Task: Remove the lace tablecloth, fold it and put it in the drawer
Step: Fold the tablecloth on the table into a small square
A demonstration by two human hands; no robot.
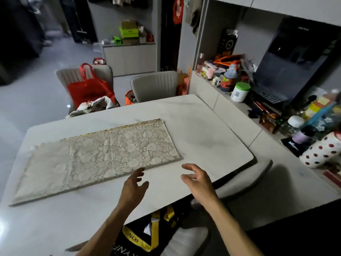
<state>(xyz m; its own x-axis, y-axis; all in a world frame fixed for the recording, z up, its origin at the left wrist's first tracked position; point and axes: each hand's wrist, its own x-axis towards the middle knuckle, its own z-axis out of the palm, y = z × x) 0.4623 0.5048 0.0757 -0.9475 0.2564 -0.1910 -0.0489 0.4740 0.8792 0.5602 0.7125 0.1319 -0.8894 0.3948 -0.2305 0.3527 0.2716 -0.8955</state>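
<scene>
While both my hands hover loose over the near edge of the white marble-look table (212,126), the cream floral lace tablecloth (96,156) lies flat ahead of my fingertips, already doubled into a long narrow rectangle, with its gold-trimmed edge on the far side. My left hand (133,187) has its fingers spread and relaxed, gripping nothing, the tips just short of the cloth's near long edge. My right hand (197,180) is off to the right of that, fingers lightly curled and apart, also empty, over bare tabletop beyond the cloth's right end. So I'd say the spread is off and the folding is partway: it still looks too long for a drawer, and I judge a few more folds end to end are needed. No drawer shows from here, so the stowing is all still to come.
</scene>
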